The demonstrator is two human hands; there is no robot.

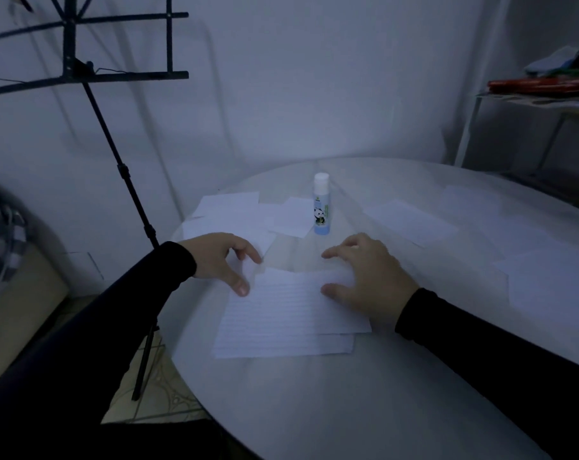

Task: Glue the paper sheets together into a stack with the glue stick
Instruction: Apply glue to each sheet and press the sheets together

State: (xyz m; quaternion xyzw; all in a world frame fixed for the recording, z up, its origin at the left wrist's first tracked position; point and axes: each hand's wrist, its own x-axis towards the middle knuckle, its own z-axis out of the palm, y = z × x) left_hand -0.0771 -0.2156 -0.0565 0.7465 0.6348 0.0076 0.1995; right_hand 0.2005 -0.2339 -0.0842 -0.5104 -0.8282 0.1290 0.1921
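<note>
Hands [221,260] on lined sheets [281,320] (glue stick [321,204] upright)

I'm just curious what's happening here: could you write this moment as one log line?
left hand: on lined sheets | right hand: pressing top sheet | glue stick: upright, capped, untouched | loose sheets: behind

Left hand [220,260] fingers curled, right hand [369,277] spread flat, palms down, dark sleeves

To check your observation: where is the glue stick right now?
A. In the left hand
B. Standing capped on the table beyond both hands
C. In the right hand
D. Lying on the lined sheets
B: the glue stick stands upright, cap on, on the table, untouched by either hand.
</note>
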